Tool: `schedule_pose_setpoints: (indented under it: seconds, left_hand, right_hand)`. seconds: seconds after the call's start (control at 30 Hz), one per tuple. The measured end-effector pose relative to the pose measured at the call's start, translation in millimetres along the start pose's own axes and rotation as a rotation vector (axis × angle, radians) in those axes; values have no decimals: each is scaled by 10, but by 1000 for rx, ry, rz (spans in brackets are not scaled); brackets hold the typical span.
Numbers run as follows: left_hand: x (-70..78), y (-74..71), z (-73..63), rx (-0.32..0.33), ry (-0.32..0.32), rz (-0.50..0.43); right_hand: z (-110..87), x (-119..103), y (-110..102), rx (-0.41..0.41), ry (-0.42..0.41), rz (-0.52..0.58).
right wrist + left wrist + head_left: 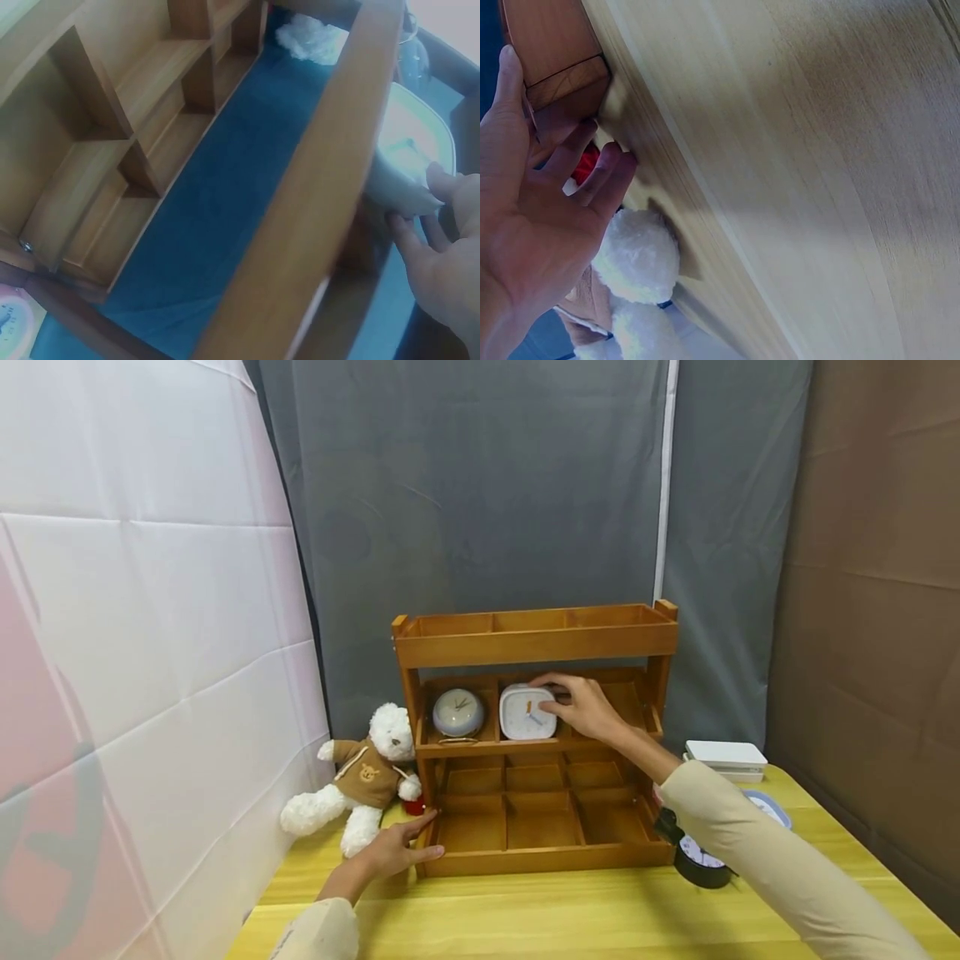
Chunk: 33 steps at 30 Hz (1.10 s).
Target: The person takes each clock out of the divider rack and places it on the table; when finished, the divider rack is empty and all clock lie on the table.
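Observation:
A white square alarm clock point(517, 714) stands in the middle compartment of the wooden shelf's point(536, 647) middle tier. My right hand point(585, 706) pinches the clock at its right side, thumb on its face. The right wrist view shows the thumb and fingertips of that hand point(450, 232) on the pale clock point(409, 154). A round alarm clock point(458, 712) sits in the left compartment beside it. At the shelf's lower left front corner, my left hand point(386, 856) rests with fairly straight fingers. The left wrist view has its thumb along the wood point(559, 45).
A white teddy bear point(367, 777) in a brown hoodie leans left of the shelf, near a small red thing point(414, 805). Right of the shelf on the yellow table point(540, 910) are a black round clock point(701, 864), a blue-rimmed clock point(772, 810) and white boxes point(726, 756).

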<state>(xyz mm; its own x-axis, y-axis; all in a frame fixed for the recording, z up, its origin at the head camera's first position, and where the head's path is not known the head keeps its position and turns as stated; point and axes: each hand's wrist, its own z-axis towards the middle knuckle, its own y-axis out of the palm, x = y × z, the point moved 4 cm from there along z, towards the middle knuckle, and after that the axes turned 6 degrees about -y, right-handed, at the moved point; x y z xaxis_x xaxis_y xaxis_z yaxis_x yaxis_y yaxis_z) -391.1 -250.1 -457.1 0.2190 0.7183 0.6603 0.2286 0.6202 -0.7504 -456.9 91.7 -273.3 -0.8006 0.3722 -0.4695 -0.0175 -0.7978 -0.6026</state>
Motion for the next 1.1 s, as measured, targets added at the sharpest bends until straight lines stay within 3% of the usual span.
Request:
schedule_pose_setpoints:
  seconds: [0.23, 0.63, 0.87, 1.1]
  left_hand:
    - [14, 2, 1, -11, 39, -14]
    - [6, -4, 1, -21, 12, 65]
    - [6, -15, 1, -28, 4, 72]
    - [18, -8, 3, -35, 4, 60]
  right_hand:
    - [-29, -223, -126, 37, -73, -4]
    - [-217, -525, -415, 44, -64, -42]
    - [-414, -512, -593, 12, -42, -68]
    - [-770, -366, -785, -16, 9, -89]
